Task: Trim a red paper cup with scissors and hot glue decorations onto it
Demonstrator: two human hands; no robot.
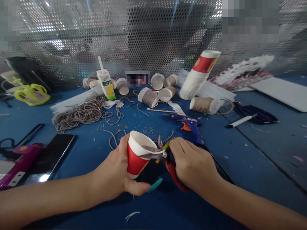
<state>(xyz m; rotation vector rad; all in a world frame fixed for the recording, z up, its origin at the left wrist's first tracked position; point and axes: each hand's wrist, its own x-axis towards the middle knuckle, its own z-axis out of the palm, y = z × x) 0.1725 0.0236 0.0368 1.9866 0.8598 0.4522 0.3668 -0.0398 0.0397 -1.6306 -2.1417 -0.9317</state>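
Note:
My left hand (115,174) grips a red and white paper cup (135,156), tilted with its mouth facing up and away. My right hand (192,163) holds red-handled scissors (165,158); their blades reach over the cup's rim and into its mouth. Both hands hover low over the blue table (240,166) near its front edge.
A blue glue gun (190,126) lies just behind my right hand. A phone (51,156) and a pink tool (16,164) lie at the left. Twine (81,113), twine-wrapped cups (150,95), a stack of cups (198,76), a drink carton (106,83), a pen (241,121) and dark scissors (255,113) fill the back.

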